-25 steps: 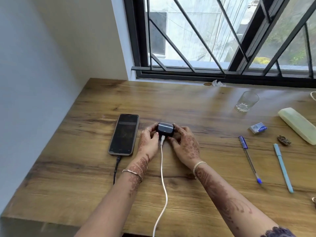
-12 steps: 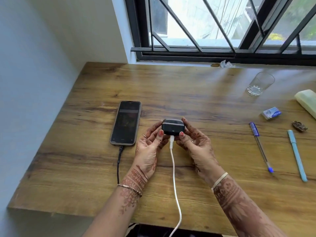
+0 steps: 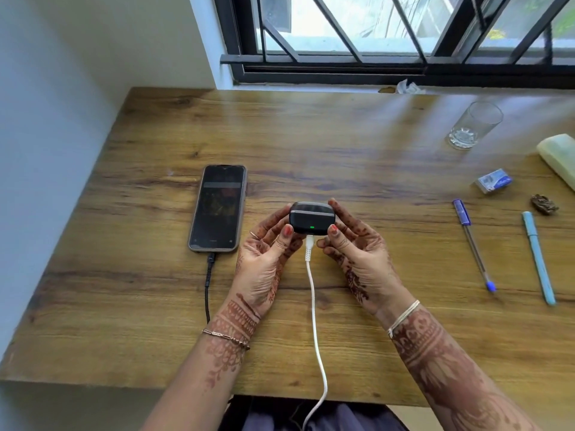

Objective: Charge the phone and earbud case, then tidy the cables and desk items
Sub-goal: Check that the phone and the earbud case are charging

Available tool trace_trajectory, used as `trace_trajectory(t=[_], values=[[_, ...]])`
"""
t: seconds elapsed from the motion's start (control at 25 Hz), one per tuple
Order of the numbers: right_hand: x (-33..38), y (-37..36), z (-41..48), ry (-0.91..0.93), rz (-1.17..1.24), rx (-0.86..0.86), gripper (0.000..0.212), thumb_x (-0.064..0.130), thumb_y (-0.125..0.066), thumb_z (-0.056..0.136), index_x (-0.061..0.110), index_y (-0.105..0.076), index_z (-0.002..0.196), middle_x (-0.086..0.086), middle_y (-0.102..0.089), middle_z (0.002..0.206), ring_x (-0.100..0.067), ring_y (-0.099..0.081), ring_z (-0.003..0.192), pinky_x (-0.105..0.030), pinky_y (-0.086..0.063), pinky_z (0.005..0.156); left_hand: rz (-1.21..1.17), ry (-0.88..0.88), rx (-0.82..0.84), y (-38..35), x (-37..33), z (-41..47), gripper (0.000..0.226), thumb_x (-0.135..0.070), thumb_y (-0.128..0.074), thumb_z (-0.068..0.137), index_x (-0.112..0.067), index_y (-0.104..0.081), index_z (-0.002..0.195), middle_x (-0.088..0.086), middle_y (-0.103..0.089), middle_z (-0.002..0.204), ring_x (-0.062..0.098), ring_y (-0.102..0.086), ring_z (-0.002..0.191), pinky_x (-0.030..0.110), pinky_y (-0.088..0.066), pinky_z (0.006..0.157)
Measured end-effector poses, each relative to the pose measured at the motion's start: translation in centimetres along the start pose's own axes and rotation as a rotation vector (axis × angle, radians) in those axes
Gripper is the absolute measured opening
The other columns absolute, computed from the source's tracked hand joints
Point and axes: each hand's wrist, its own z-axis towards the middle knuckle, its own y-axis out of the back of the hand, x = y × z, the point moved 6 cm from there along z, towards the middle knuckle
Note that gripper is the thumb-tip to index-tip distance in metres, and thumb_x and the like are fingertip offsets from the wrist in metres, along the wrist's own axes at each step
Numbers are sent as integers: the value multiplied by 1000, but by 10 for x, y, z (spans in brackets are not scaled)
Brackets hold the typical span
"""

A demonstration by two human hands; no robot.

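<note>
A dark earbud case [image 3: 311, 217] with a small green light lit on its front sits mid-desk between my hands. My left hand [image 3: 267, 259] grips its left side, thumb on the front. My right hand [image 3: 354, 253] holds its right side the same way. A white cable [image 3: 313, 306] is plugged into the case's near edge and runs back over the desk's front edge. Left of the case lies a black phone [image 3: 217, 208], screen up, with a black cable [image 3: 208, 284] plugged into its near end.
On the wooden desk [image 3: 342, 144], a drinking glass [image 3: 474, 126] stands at the back right. To the right lie a pale long case [image 3: 557, 164], a small blue-white box [image 3: 494, 181], a brown hair clip [image 3: 544, 204], a blue pen [image 3: 473, 244] and a light-blue pen [image 3: 538, 256]. Wall on the left.
The case has been tipped towards me, so its front and green light now show. My hands stay at its sides, and the view has tilted further down at the desk.
</note>
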Motion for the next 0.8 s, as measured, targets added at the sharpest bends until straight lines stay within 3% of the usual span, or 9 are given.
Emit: trace_trajectory(t=[0.16,0.48,0.8], values=[[0,1,1,-12,49,11,50,18,-73,68,19,-67,118,3,-70,95,-10,-58,66,-16,-51,64,-14,8,-3,1,1,0,35,-5,-59,81,-10,-63,115,10,-70,111,18,-68,98,29,-55,87],[-1,0,2,-25,74,29,50,17,-72,70,18,-65,120,2,-70,96,-9,-56,66,-16,-50,63,2,9,-9,0,1,-1,32,-6,-60,80,-13,-66,110,7,-72,108,16,-69,94,26,-57,82],[-2,0,3,-40,95,33,53,16,-73,69,15,-64,121,0,-70,98,-8,-56,67,-16,-50,65,-1,7,-20,2,1,-1,34,-6,-60,80,-11,-63,114,10,-70,111,18,-69,97,31,-54,88]])
